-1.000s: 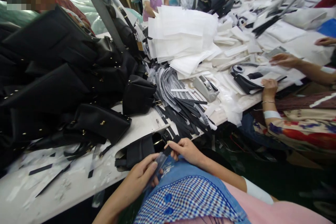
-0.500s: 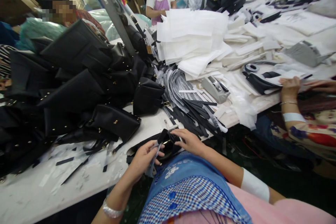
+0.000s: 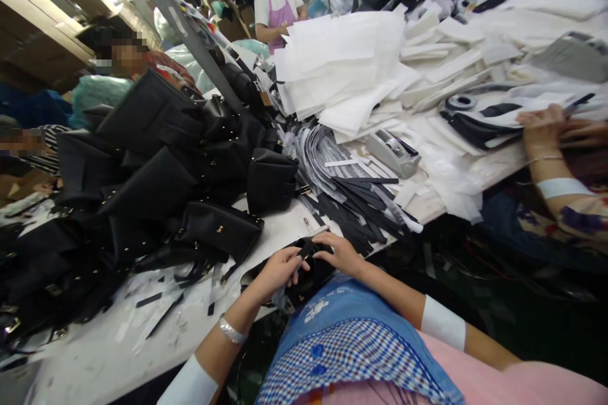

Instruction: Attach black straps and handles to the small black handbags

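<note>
A black handbag rests at the table edge against my apron, its opening facing up and partly covered by my hands. My left hand is closed, pinching a short black strip above the bag's opening; clear film hangs below those fingers. On the other side, my right hand curls its fingers at the bag's rim, close to the strip's end. Exactly what the right fingertips grip is partly hidden.
Black bags are heaped at left. Black strips lie beyond my hands, near a grey tape dispenser and stacked white sheets. A co-worker's hand works at right. Scraps litter the white table.
My left hand has moved up and right, bringing the black strip towards my right hand at the bag's opening. The view has shifted slightly, and the co-worker's hands at right have moved.
</note>
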Motion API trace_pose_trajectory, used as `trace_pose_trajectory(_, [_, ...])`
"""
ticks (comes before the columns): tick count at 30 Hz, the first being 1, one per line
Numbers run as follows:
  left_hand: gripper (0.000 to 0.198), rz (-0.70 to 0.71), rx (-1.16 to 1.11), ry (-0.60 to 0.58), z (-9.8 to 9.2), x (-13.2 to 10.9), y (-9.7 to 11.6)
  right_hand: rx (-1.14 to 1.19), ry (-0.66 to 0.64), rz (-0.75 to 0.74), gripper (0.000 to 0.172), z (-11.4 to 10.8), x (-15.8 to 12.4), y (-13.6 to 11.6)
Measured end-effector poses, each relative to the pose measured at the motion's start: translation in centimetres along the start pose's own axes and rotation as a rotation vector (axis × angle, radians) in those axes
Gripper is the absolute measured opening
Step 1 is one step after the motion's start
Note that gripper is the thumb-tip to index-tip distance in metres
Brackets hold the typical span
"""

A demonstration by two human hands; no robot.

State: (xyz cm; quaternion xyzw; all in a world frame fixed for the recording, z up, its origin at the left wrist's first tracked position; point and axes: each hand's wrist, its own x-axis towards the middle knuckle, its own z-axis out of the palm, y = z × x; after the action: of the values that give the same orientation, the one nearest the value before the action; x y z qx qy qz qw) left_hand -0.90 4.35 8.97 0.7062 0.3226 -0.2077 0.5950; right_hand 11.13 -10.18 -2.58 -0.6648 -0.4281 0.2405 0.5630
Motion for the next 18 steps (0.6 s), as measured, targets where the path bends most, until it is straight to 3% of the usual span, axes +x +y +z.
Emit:
trace_pose_trajectory(5, [0.04, -0.03, 0.167, 0.074, -0.3, 1.0, 0.2, -0.01, -0.001, 0.006, 0.024, 0.2, -0.3, -0.4])
trace_pose_trajectory(11, [0.043, 0.019, 0.115, 0.077, -0.9, 0.6, 1.1, 0.011, 0.019, 0.02, 0.033, -0.4, -0.3, -2.7])
trace_pose_trajectory(14, [0.043, 0.088, 0.061, 0.045, -0.4, 0.0, 1.4, 0.132, 0.0, 0.174, 0.029, -0.8, 0.6, -4.9])
trace_pose_trajectory(16, [0.043, 0.107, 0.0, 0.017, -0.3, -0.6, 1.5, 0.231, -0.007, 0.297, 0.036, -1.2, 1.5, -5.7])
trace_pose_trajectory(18, [0.043, 0.095, -0.057, 0.013, -0.7, -1.6, 1.3, 0.332, 0.094, 0.392, 0.04, -2.1, 2.5, -5.5])
